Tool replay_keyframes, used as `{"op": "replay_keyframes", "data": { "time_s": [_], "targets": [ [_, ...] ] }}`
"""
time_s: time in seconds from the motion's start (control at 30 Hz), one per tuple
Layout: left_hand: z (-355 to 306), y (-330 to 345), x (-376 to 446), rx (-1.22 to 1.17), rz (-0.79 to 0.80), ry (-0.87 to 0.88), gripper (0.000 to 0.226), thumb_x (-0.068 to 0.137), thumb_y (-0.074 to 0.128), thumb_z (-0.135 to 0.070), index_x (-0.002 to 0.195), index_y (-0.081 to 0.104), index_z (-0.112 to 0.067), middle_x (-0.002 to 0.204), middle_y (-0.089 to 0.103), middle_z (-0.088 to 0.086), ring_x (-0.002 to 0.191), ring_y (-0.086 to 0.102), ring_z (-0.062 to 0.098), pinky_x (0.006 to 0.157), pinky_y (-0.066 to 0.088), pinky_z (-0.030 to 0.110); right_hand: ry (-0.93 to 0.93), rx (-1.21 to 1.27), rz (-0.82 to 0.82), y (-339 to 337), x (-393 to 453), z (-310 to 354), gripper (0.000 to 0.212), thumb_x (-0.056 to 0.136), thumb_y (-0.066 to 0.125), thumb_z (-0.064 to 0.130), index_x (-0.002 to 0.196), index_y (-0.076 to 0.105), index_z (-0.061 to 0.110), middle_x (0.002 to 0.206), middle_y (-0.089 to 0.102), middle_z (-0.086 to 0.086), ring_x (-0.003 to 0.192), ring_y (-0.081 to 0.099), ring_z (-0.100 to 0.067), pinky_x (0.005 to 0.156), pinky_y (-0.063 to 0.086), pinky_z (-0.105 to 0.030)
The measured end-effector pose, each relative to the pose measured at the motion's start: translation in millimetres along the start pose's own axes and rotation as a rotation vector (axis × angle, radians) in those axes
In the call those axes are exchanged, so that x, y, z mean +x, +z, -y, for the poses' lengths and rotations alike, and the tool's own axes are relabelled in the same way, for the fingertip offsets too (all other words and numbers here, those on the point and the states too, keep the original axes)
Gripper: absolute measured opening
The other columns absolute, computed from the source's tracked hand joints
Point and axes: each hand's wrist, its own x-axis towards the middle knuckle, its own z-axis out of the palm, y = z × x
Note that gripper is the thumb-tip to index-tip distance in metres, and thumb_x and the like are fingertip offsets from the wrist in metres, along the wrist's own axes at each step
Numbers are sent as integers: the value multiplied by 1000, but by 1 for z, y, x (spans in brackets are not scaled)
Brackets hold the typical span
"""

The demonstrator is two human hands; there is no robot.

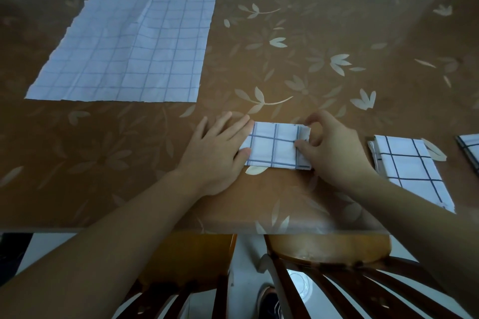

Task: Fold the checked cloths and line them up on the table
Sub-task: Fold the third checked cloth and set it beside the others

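A small folded white cloth with blue checks [276, 149] lies near the table's front edge. My left hand [220, 149] rests flat with spread fingers on its left end. My right hand [331, 149] pinches its right edge between thumb and fingers. A large unfolded checked cloth [129, 41] lies flat at the far left. To the right, a folded checked cloth with dark lines [412, 171] lies on the table, and the corner of another folded cloth [470, 149] shows at the right border.
The brown table [311, 46] has a pale leaf pattern and its front edge runs just below my wrists. Two wooden chairs [337, 261] stand under that edge, and a shoe [269, 303] shows on the floor.
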Motion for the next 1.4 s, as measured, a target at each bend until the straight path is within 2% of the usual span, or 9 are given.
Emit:
{"op": "replay_keyframes", "data": {
  "time_s": [0.13,0.23,0.33,0.6,0.77,0.97,1.2,1.3,1.4],
  "targets": [
    [0,3,-1,-8,47,-28,71,89,2,-53,155,13,-29,162,8,-16,150,-1,12,120,0,47,-350,-382,-221,15,-14,8,32,92,46,31,118,58,18,108,55,-8,98,55,-33,73,40,-36],
    [-1,2,0,17,94,-32,66,93,3,-50,155,3,-29,162,-4,-17,149,-11,12,120,-3,47,-424,-319,72,44,-27,34,63,99,24,51,152,23,17,159,21,-4,148,12,-23,117,13,-40],
    [-2,4,1,23,117,-45,58,100,7,-47,154,-7,-31,161,-10,-18,148,-16,11,120,-7,46,-333,-313,190,61,-24,38,80,91,6,65,154,-3,16,162,-6,0,147,-15,-11,119,-10,-37],
    [-5,-3,0,19,115,-49,59,102,14,-45,156,1,-25,163,-2,-12,149,-8,14,120,-3,48,-239,-538,209,27,-12,-5,74,91,-5,59,152,-12,19,161,-16,2,146,-19,-12,119,-8,-46],
    [-2,-27,15,45,33,64,52,91,43,-46,139,43,-26,145,42,-12,134,30,17,107,24,37,-279,-566,238,23,-9,-5,79,87,-9,61,153,-10,17,161,-14,1,147,-17,-14,119,-7,-47],
    [-17,-47,39,-414,193,-263,50,91,58,-42,137,47,-23,131,50,0,121,48,21,103,40,41,-358,-647,256,17,-3,-9,80,86,-10,61,153,-10,17,162,-13,-1,148,-16,-16,119,-5,-48],
    [-24,-65,55,-256,412,-273,26,81,72,-30,98,58,-16,107,61,3,92,59,21,79,49,35,-578,-713,294,7,5,-14,71,96,3,59,154,-4,20,162,-5,0,149,-10,-18,120,0,-48],
    [-27,-62,49,-225,466,-314,31,78,75,-28,98,63,-8,99,66,9,82,59,24,69,44,32,-697,-738,287,6,9,-18,69,98,11,57,154,18,18,161,16,-4,149,13,-24,118,16,-51],
    [-24,-66,45,-309,538,-379,37,77,77,-30,101,70,-3,96,72,17,72,63,26,62,45,30,-676,-720,266,8,8,-20,73,96,11,60,154,16,15,161,13,-6,149,11,-23,118,17,-50]
  ]
}}
